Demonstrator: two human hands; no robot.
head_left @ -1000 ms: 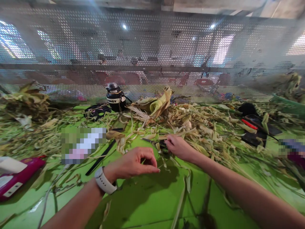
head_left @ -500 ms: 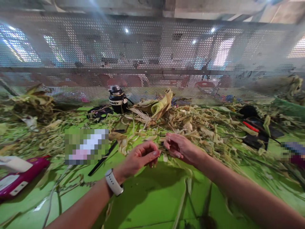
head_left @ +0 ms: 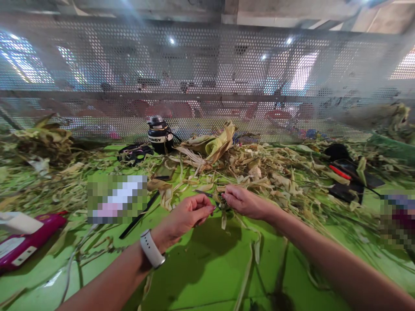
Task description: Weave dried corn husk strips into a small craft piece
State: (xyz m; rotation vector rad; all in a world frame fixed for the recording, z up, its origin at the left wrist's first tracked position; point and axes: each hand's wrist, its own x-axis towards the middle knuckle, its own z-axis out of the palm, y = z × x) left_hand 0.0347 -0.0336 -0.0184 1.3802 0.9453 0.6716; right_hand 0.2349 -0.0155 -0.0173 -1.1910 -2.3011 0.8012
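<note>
My left hand (head_left: 191, 214), with a white watch (head_left: 152, 249) on its wrist, is just left of the middle, thumb and index finger pinched together. What sits in that pinch, if anything, is too small to make out. Close by on the right, my right hand (head_left: 244, 202) is closed around what look like scissors (head_left: 203, 193); their dark, narrow blades point left toward my left fingertips, and the handles are hidden. Dry plant scraps (head_left: 224, 219) lie under and beside my right hand on the green table (head_left: 201, 280).
Dried husk strips (head_left: 275, 172) heap up behind my hands. A black jar (head_left: 160, 136) stands by the perforated metal screen (head_left: 207, 65). To the left are a magenta device (head_left: 22, 246), a black strip (head_left: 139, 214) and a cable (head_left: 69, 268); a red-handled tool (head_left: 339, 171) lies right.
My right hand's fingers, loosely curled before, have closed on the scissors, and the blades now show. My left hand has shifted slightly left and stays pinched.
</note>
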